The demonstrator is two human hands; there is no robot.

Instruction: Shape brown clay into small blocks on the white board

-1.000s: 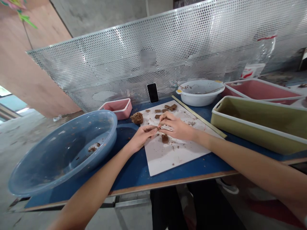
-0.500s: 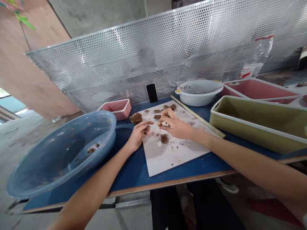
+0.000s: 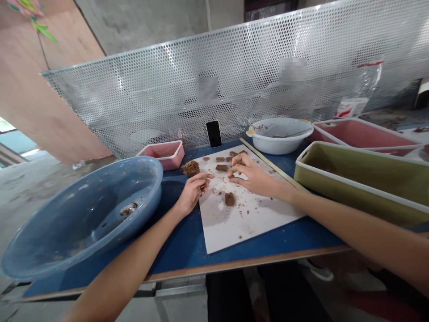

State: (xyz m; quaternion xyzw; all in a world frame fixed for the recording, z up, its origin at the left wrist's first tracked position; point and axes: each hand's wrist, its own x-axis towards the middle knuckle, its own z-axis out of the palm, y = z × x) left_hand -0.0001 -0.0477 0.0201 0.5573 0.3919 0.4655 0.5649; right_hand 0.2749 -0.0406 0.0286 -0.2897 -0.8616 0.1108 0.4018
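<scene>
My right hand is over the white board, its fingers curled in a pinch around a small brown bit of clay, mostly hidden by the fingertips. At the board's left edge is my left hand, fingers loosely bent and apart from the thumb; no held object can be made out, and the fingertips look soiled. A small block of clay sits on the board below and between the hands. Beyond them lie several clay pieces. A rough clay lump rests just behind my left hand.
A large blue basin is on the left, with a small pink tray behind it. A phone leans on the perforated metal screen. To the right are a wooden strip, white basin, green trough and pink trough.
My right hand has shifted slightly right, away from my left hand, with the clay bit still at its fingertips. The view has tilted a little. The clay block stays on the board.
</scene>
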